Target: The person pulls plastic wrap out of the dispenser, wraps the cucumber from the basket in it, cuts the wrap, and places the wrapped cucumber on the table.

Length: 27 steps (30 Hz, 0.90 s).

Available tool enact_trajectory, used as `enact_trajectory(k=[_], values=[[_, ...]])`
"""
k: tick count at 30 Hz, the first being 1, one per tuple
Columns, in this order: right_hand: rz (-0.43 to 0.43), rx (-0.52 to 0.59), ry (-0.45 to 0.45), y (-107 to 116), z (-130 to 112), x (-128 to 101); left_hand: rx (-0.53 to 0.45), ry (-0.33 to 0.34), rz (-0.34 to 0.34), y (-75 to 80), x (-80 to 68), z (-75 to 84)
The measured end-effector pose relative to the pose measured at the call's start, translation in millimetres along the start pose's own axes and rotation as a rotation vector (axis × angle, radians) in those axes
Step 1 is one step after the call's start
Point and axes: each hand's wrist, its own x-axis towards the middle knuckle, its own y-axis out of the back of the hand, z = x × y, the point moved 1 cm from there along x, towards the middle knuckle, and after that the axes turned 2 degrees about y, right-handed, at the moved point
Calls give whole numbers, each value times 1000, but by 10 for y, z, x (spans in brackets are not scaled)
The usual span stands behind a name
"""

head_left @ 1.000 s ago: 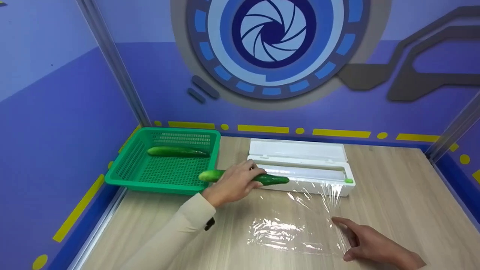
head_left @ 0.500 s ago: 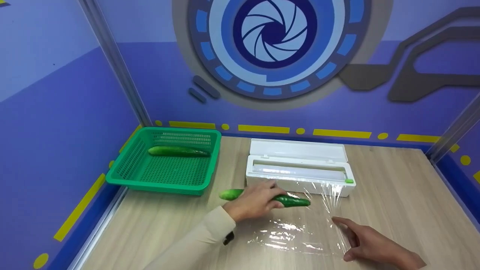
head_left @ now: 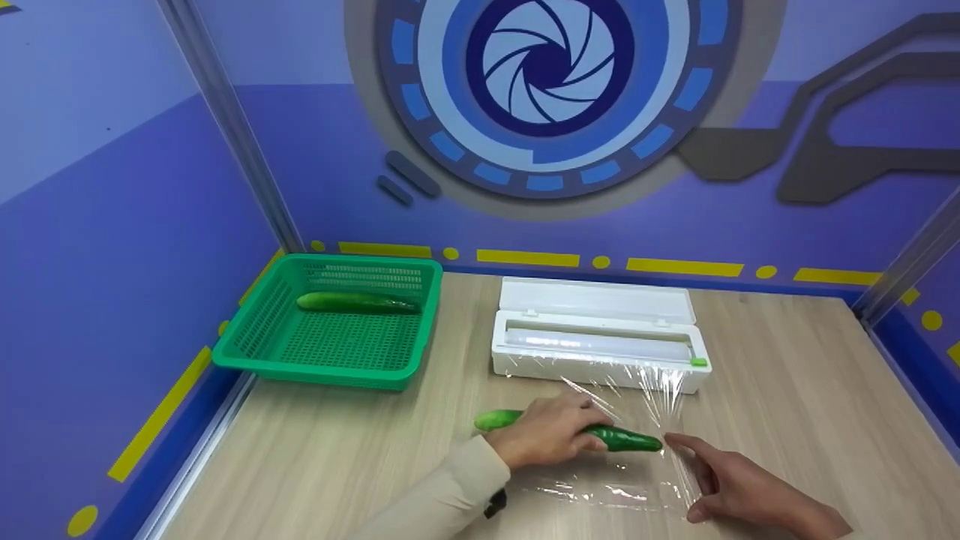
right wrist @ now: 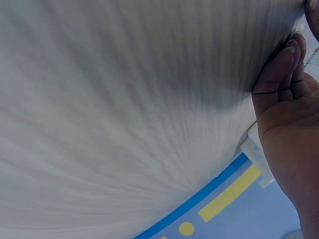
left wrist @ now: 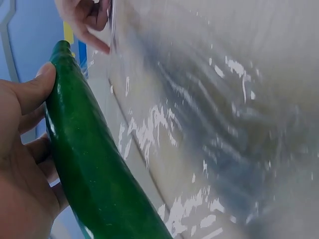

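Observation:
In the head view my left hand (head_left: pixel 551 429) grips a green cucumber (head_left: pixel 630 439) from above, its thumb and fingers round the middle. The left wrist view shows the cucumber (left wrist: pixel 94 149) close up, with the thumb along one side. A sheet of clear cling film (head_left: pixel 622 493) runs forward from a roll (head_left: pixel 596 343) in a white dispenser box (head_left: pixel 600 372), and the cucumber is over it. My right hand (head_left: pixel 742 484) holds the film's right edge, which is bunched into creases between index finger and thumb. Whether the cucumber touches the film cannot be told.
A green plastic basket (head_left: pixel 322 373) stands at the left, with another cucumber (head_left: pixel 352 302) inside that looks wrapped at one end. The dispenser's lid (head_left: pixel 596 298) is raised at the back. Printed wall panels (head_left: pixel 315 165) border the wooden table (head_left: pixel 795 375).
My left hand has carried the cucumber from beside the basket and dispenser, right and toward me, over the film. My right hand has stayed at the film's edge.

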Motion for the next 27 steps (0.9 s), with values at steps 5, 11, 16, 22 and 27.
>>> enact_trajectory(k=[5,11,16,22,27], values=[[-15,3,-27,11,-17,6,68,-43,21,-122,55,79],[-20,-2,-16,11,-21,14,101,-73,-8,-230,126,188],[-7,-16,17,2,-19,20,121,-74,1,-302,175,273],[-18,9,3,3,-28,16,116,-84,56,-403,243,337],[-16,7,11,1,-11,12,118,-54,75,-513,286,331]])
